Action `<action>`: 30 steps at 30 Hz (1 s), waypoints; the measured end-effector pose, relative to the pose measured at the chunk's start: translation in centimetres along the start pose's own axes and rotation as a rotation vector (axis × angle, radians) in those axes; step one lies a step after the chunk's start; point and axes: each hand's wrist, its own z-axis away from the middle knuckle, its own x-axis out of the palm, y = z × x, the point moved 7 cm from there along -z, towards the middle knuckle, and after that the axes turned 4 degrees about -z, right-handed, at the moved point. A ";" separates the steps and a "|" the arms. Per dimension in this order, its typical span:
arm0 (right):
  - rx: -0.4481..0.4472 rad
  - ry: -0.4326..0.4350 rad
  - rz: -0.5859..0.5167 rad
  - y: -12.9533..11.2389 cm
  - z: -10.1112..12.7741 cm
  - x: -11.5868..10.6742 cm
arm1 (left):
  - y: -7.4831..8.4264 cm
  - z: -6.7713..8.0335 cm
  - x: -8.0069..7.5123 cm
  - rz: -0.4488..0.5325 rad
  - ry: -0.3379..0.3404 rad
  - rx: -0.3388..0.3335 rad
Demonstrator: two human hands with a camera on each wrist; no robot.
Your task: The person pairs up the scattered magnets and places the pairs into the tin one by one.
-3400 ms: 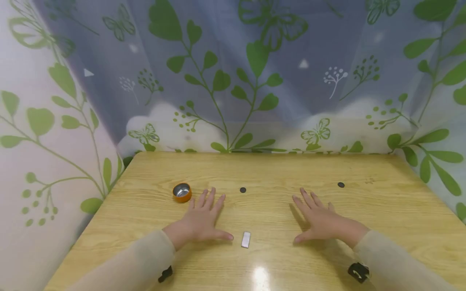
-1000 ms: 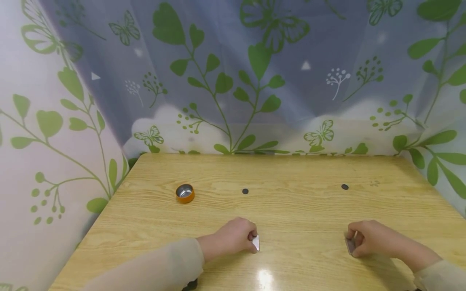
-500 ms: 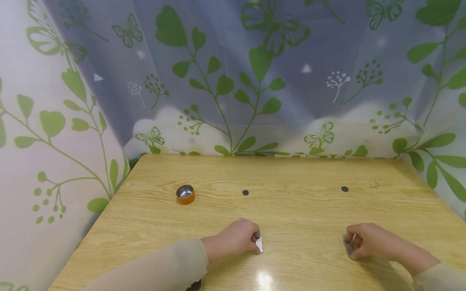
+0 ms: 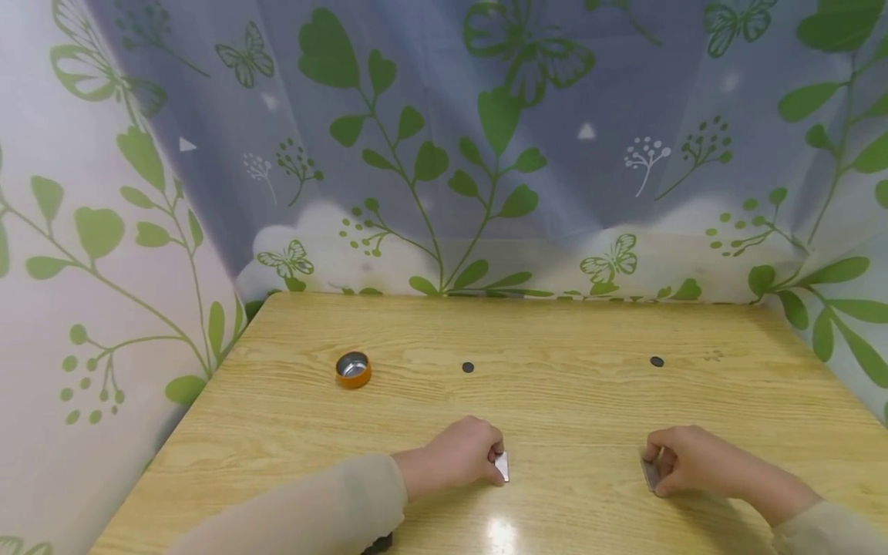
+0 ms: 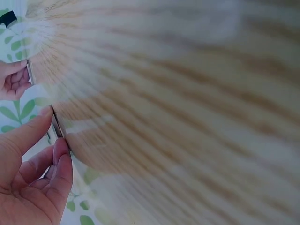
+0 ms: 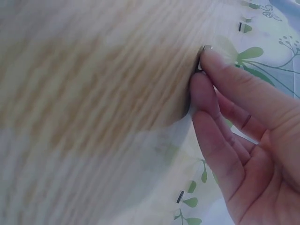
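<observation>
The left hand pinches 1 thin silver plate with curled fingers, standing it on edge on the tabletop near 6 o'clock. The right hand pinches a 2nd, darker plate at about 4 o'clock, well apart. Both plates look flat, smooth and hard, probably metal, so on the glossy wood-grain surface an edge may slip and the plate may fall flat.
</observation>
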 end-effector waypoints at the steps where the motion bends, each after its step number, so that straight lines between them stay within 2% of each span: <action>1: 0.000 0.002 0.003 -0.1 -0.1 0.0 | 0.0 0.0 0.0 0.009 -0.003 0.000; 6: -0.006 0.010 0.039 -0.4 -0.5 0.0 | 0.0 -0.2 0.1 0.050 -0.010 -0.006; 13: 0.014 0.018 0.046 -0.5 -1.0 0.4 | 0.4 -0.5 0.2 0.008 0.003 -0.004; 19: 0.009 0.025 0.056 -0.7 -1.3 0.5 | 0.7 -0.9 0.6 0.030 -0.003 -0.011; 30: 0.018 0.014 0.028 -1.2 -1.5 0.8 | 1.7 -1.3 0.5 -0.001 0.006 0.013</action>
